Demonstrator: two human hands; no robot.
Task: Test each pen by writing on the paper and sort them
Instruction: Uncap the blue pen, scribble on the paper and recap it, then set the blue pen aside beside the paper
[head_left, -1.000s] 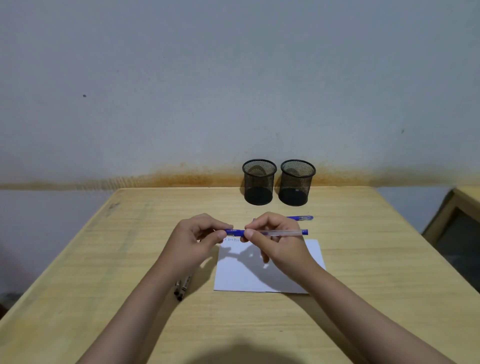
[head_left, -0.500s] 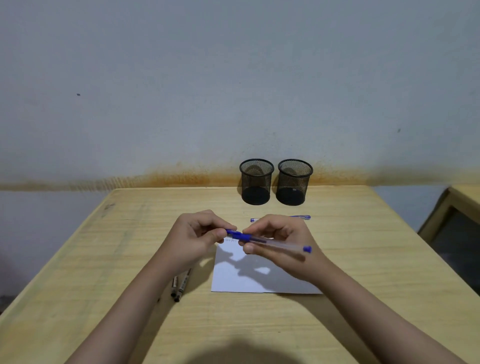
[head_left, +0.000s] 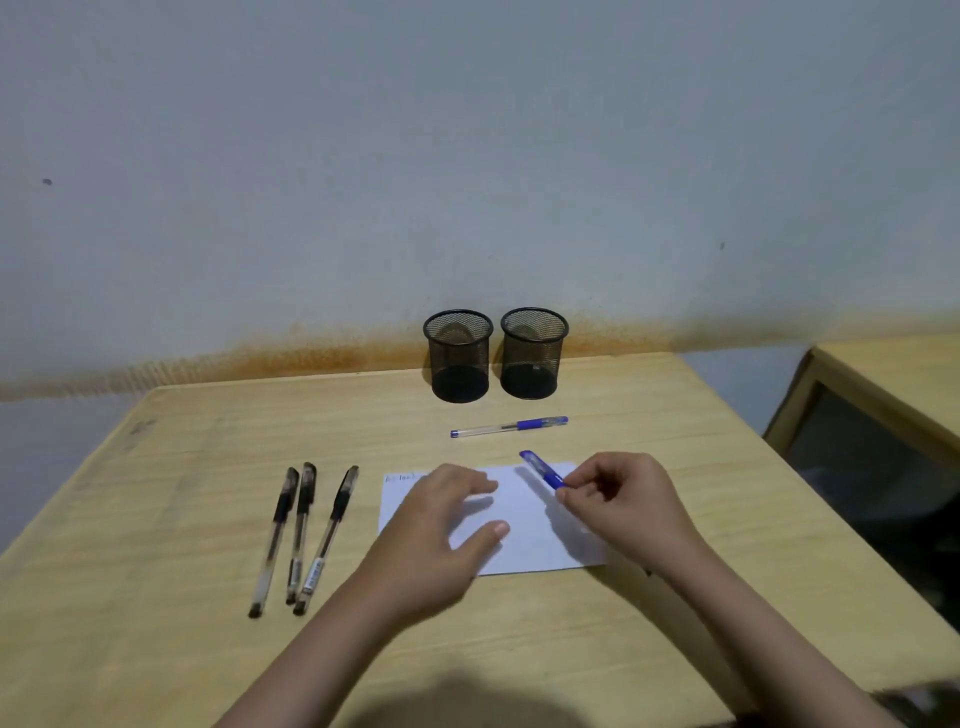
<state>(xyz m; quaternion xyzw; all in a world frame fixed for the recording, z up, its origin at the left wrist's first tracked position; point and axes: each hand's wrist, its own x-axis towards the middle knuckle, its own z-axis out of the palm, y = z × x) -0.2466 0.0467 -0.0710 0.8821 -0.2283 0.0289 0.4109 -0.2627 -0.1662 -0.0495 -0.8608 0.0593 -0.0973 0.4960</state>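
A white sheet of paper (head_left: 524, 540) lies on the wooden desk (head_left: 208, 441), with faint scribbles at its top left corner. My left hand (head_left: 441, 525) rests flat on the paper, fingers spread. My right hand (head_left: 623, 504) pinches a blue pen (head_left: 541, 469) whose blue end points up and left over the paper's far edge. Another blue pen (head_left: 509, 426) lies on the desk beyond the paper. Three black pens (head_left: 304, 535) lie side by side left of the paper. Two black mesh cups, left cup (head_left: 458, 356) and right cup (head_left: 533, 353), stand at the back.
The desk's back edge meets a pale wall with a rusty stain. A second piece of wooden furniture (head_left: 883, 395) with a dark panel stands to the right, past a gap.
My left hand let go of the blue pen and dropped flat onto the paper. My right hand swung the pen round. The view shifted, showing the three black pens.
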